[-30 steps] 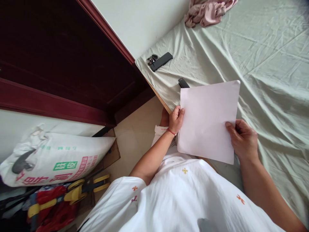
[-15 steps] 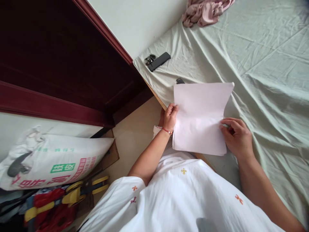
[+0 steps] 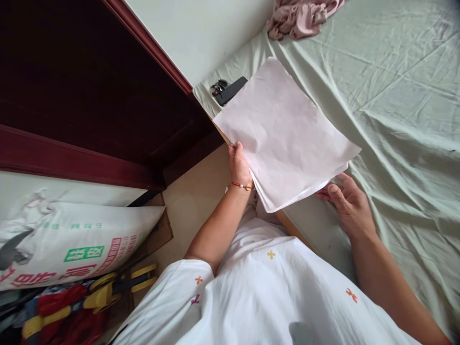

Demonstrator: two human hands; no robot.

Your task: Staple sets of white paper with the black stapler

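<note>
A small stack of blank white paper sheets [image 3: 287, 129] is held tilted above the bed's edge. Its top sheet is turned askew, and the lower edges of other sheets fan out beneath it. My left hand [image 3: 240, 162], with a red bracelet at the wrist, is closed on the stack's left edge, thumb on top. Beside the lower right edge is my right hand [image 3: 347, 203], palm turned up, thumb and fingers apart. Its fingertips lie close to or just under the sheets; whether they touch is unclear.
A pale green sheet [image 3: 402, 86] covers the bed, with a black phone-like object [image 3: 230, 92] and keys [image 3: 219, 86] near the wall. Pink cloth [image 3: 304, 19] lies farther back. On the left are a dark red cabinet [image 3: 89, 86], a white printed sack [image 3: 89, 239] and yellow-handled items [image 3: 100, 292].
The paper has swung round and moved up and left, now partly covering the phone-like object. My right hand has come off the paper's right edge and opened.
</note>
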